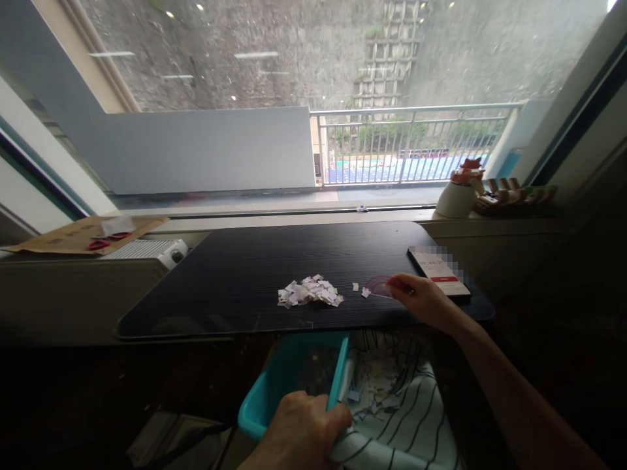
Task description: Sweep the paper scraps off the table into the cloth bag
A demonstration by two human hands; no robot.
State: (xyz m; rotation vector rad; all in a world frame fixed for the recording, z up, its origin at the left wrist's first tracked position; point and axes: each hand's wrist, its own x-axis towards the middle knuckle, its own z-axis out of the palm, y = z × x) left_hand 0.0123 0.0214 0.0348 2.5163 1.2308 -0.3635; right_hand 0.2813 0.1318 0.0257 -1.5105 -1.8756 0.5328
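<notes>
A heap of small white paper scraps (308, 292) lies on the dark table (235, 274). My right hand (424, 301) rests on the table to the right of the heap, fingers pinched on a small clear pinkish plastic piece (378, 286) next to a few stray scraps. Below the table's front edge, my left hand (298, 434) grips the rim of a teal plastic bin (284, 385) held over my lap. More paper scraps (375, 385) lie on the striped cloth (411, 424) beside the bin.
A phone (438, 271) with a lit screen lies at the table's right end. On the window sill stand a white jar with a red top (460, 192) and a woven basket (509, 196). A brown envelope (83, 235) and a white heater (147, 250) are at left.
</notes>
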